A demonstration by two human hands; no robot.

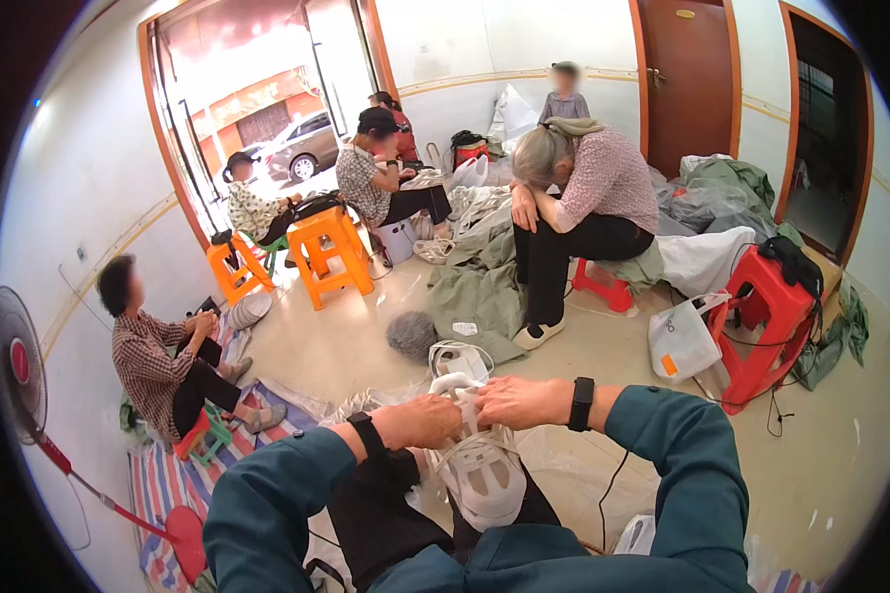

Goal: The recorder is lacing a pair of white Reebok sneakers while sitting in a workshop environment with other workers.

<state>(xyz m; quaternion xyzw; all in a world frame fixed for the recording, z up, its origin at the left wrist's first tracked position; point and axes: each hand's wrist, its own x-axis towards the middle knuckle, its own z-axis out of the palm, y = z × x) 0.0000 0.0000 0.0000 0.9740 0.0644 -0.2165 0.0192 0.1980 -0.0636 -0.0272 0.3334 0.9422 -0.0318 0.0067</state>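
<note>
A white shoe (487, 486) with pale laces wound across it rests on my lap, its wider rounded end towards me. My left hand (423, 422) is closed at the shoe's left side, near its far opening, fingers curled at the edge. From the right, my right hand (516, 402) is closed too, its fingertips pinching at the laces or eyelet edge. Exactly which part each set of fingers grips is too small to tell. Just beyond the shoe lies another white piece with looped cord (462, 361), partly hidden.
A grey fluffy ball (411, 337) and green cloth (480, 287) lie ahead. Several people sit around the room, one bent forward (603, 173). To the right stands a red stool (766, 316) beside a white bag (684, 341); orange stools (328, 252) and a fan (20, 361) are left.
</note>
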